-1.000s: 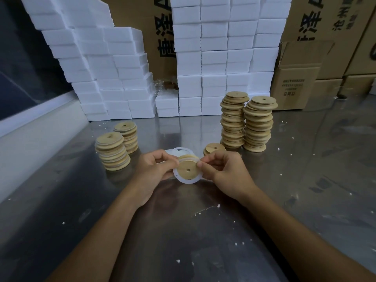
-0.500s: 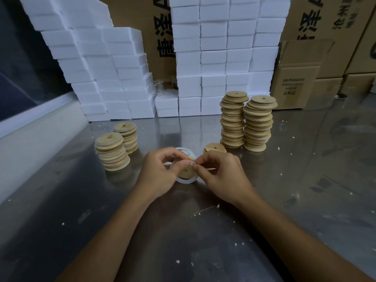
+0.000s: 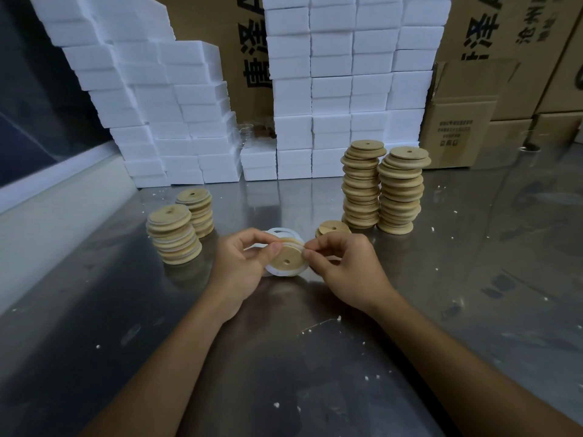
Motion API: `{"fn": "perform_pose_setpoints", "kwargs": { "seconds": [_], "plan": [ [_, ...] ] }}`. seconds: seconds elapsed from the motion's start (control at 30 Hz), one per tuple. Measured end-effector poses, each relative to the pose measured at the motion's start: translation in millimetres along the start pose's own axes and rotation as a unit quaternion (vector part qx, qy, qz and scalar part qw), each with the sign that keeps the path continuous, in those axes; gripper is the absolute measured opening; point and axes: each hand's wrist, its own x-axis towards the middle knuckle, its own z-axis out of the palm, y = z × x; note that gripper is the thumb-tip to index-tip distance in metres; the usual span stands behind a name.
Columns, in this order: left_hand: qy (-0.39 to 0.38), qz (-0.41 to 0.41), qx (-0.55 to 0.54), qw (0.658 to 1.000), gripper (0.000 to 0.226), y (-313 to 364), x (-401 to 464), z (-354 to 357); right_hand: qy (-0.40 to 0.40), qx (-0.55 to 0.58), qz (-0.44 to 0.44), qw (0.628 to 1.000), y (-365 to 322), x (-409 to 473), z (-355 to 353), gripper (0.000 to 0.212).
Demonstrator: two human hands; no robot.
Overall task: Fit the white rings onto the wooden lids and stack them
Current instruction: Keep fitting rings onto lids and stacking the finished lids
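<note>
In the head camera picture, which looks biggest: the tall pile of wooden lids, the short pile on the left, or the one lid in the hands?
1. Tall pile of wooden lids, at the back right.
2. Short pile on the left; it is nearer, yet looks smaller.
3. Lid in the hands, smallest though nearest the camera.

white ring [image 3: 277,272] partly hidden, box print [image 3: 454,132] illegible

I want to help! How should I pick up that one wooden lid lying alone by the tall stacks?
Pinch the single lid by its rim, coming from the front left. It lies flat, and the tall stacks stand close behind and to its right.
</note>
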Motion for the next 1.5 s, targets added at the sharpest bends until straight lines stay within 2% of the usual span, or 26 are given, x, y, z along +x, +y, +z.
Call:
{"fn": "perform_pose_setpoints", "kwargs": {
  "seconds": [0.17, 0.4, 0.53, 0.67, 0.8, 1.07, 1.3, 1.5],
  "plan": [
    [-0.016, 0.004, -0.017, 1.0, 0.027, 0, -1, -1, -0.004, 0.001, 0.007, 1.0, 0, -1, -2, 0.003],
    [-0.008, -0.035, -0.055, 0.998, 0.026, 0, 1, -3, -0.019, 0.014, 0.05, 0.998, 2, -3, -1, 0.007],
    [-0.002, 0.017, 0.046, 0.999, 0.02, 1, 2, -5, -0.019, 0.033, 0.066, 0.997, 2, -3, 0, 0.006],
    [-0.003, 0.083, 0.152, 0.985, 0.026, 4, 7, -10, -0.026, 0.073, 0.091, 0.993, 1, -3, 0, 0.004],
    [-0.004, 0.084, 0.152, 0.985, 0.029, 1, 9, -13, -0.028, 0.086, 0.098, 0.991, 0, -3, 0, 0.001],
    [0.012, 0.016, 0.07, 0.997, 0.032, -10, 10, -18, -0.035, 0.047, 0.079, 0.995, 3, -5, 2, 0.005],
    [-0.003, 0.04, 0.124, 0.991, 0.029, -12, 11, -19, 0.002, 0.017, 0.054, 0.998, 2, -6, 3, 0.005],
    [-0.035, 0.072, 0.17, 0.982, 0.024, -9, 7, -10, 0.042, -0.024, -0.013, 0.999, -1, -5, -3, 0.001]
  ]
}}
